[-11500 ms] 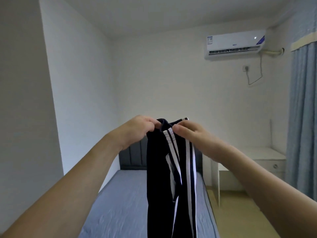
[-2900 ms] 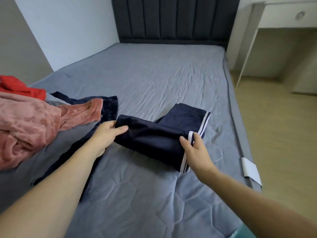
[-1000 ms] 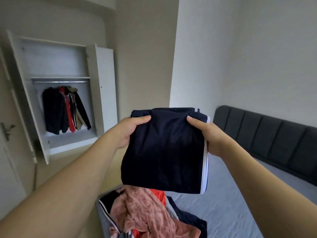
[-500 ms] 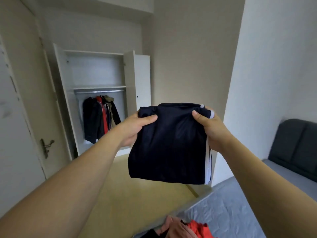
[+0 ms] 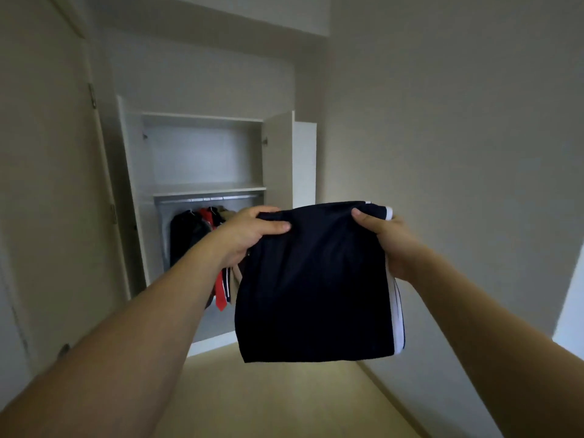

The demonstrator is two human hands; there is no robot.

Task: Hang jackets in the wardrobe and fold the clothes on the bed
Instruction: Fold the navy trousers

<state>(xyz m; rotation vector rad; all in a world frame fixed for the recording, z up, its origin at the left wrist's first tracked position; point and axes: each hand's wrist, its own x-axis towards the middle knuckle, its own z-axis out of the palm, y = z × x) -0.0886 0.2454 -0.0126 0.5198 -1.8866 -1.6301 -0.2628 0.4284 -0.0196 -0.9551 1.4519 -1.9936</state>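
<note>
Before the open wardrobe (image 5: 202, 188), both hands held up the folded trousers (image 5: 313, 286) — the left hand (image 5: 249, 232) gripped one top corner, the right hand (image 5: 387, 241) the other — while jackets (image 5: 196, 226) hung inside on the rail.

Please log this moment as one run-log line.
left hand: grips folded navy trousers | right hand: grips same | facing open wardrobe

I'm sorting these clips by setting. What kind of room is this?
Most likely a bedroom or dressing area at home. A white built-in wardrobe stands open, with dark and red jackets hung on its rail, and both hands hold up a folded navy garment with white side stripes.
</note>
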